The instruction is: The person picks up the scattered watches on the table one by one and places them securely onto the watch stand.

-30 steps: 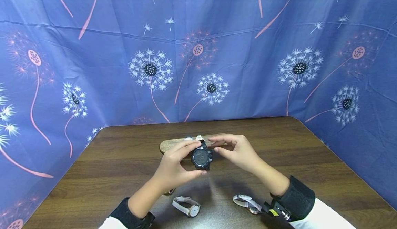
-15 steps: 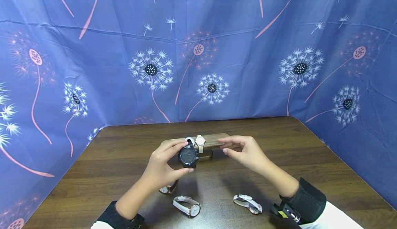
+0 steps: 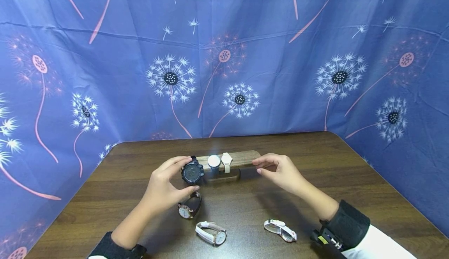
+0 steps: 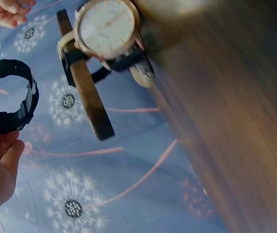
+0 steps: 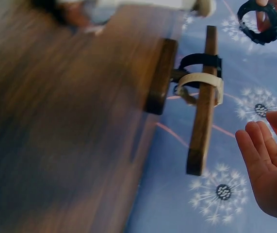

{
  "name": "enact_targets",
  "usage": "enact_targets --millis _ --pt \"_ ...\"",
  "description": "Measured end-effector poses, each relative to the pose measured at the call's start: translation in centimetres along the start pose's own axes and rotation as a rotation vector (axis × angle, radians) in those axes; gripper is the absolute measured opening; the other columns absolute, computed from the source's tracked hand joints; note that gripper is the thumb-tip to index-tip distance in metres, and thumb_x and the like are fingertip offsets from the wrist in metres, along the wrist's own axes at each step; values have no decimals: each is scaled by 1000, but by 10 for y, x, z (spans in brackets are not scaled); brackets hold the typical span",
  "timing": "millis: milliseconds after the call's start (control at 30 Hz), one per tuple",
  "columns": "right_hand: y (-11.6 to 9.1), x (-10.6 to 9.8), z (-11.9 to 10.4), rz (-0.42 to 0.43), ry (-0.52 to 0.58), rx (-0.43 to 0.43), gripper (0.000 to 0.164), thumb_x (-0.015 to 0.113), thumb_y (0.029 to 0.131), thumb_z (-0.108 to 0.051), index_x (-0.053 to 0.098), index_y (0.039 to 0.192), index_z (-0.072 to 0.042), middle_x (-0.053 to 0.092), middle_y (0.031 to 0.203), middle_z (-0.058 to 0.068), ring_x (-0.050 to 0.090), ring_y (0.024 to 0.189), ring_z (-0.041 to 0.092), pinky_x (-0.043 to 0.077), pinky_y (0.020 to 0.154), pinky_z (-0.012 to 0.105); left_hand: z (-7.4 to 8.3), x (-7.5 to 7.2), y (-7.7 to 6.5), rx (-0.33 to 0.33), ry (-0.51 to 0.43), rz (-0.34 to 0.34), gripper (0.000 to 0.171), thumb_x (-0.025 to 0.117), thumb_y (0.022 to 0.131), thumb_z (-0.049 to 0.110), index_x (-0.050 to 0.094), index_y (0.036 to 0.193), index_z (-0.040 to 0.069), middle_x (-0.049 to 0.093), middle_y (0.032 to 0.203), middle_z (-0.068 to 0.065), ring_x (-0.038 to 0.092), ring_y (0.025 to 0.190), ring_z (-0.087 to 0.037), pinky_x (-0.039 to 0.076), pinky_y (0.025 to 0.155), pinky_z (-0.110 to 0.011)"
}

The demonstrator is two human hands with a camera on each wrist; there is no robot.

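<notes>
A black wristwatch [image 3: 192, 172] with a closed strap loop is pinched between the thumb and fingers of my left hand [image 3: 159, 190], near the left end of a wooden watch stand [image 3: 245, 158]. In the left wrist view the watch's loop [image 4: 32, 99] hangs apart from the stand's bar. My right hand [image 3: 282, 173] is at the stand's right end, holding nothing; the right wrist view shows its fingers [image 5: 262, 141] apart from the bar. Around the bar sit a white-faced watch [image 3: 214, 160] with a dark strap and a cream watch [image 3: 226, 159].
On the wooden table [image 3: 350, 188] nearer me lie a brown-strapped watch [image 3: 185, 211], a white-strapped watch [image 3: 220, 237] and another white watch [image 3: 280, 229] to the right. A blue dandelion-print cloth [image 3: 280, 95] hangs behind the table.
My left hand has carried the black watch leftward from in front of the stand to its left end, uncovering the two mounted watches. The right hand has drawn slightly to the right.
</notes>
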State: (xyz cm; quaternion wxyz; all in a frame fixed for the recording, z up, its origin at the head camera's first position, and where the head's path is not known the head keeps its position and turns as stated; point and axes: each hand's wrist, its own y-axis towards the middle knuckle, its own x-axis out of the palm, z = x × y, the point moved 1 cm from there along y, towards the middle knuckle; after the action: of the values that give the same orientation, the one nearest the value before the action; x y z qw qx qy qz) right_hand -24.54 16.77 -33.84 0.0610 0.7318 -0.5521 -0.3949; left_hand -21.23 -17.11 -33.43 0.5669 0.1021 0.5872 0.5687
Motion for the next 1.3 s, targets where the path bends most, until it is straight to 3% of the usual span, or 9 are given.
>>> enact_targets --millis 100,367,600,733,800,900,1033,1300 --pt "0 -2 5 0 -45 4 24 70 81 10 72 102 -1 72 97 10 70 85 23 58 74 27 -6 -6 -2 -2 13 14 71 94 57 20 66 121 3 65 119 -6 61 111 -25 40 102 -18" --pt "1 -4 18 -10 -94 29 22 72 82 6 71 103 2 72 98 15 69 83 17 57 73 28 -21 -17 -13 -7 72 39 72 94 54 18 66 118 2 66 116 -7 62 106 -25 39 100 -13" --pt "5 -7 30 15 -118 64 23 72 80 10 71 101 3 70 97 16 69 83 25 58 74 31 -36 -26 -22 -30 125 55 71 94 52 17 67 116 2 67 114 -7 64 103 -27 37 98 -9" --pt "10 -9 35 41 -165 41 24 72 78 13 71 100 4 69 96 15 69 82 25 59 73 30 -45 -29 -23 -38 153 55 71 95 51 18 68 115 2 67 113 -8 64 102 -28 37 97 -9" --pt "13 -9 38 46 -176 18 25 72 77 15 71 100 5 68 97 15 68 82 25 59 73 30 -49 -29 -23 -50 166 43 71 95 52 19 68 115 3 68 113 -8 64 102 -28 41 95 -13" --pt "17 -8 42 48 -233 -38 26 73 75 15 71 99 6 67 99 15 67 84 26 59 75 32 -56 -27 -22 -74 181 26 70 95 53 20 68 115 3 68 113 -8 65 103 -28 49 90 -28" --pt "21 -8 45 51 -355 -102 28 77 73 12 72 99 3 68 103 14 66 92 29 57 80 42 -66 -24 -21 -118 178 -6 70 95 53 19 67 115 3 68 113 -10 64 105 -31 52 86 -47" --pt "28 -5 52 -24 -456 -86 29 78 75 5 72 104 2 67 113 18 63 106 36 52 90 49 -75 -14 -13 -148 165 -84 69 95 55 18 67 115 1 67 114 -12 63 107 -32 52 89 -48"
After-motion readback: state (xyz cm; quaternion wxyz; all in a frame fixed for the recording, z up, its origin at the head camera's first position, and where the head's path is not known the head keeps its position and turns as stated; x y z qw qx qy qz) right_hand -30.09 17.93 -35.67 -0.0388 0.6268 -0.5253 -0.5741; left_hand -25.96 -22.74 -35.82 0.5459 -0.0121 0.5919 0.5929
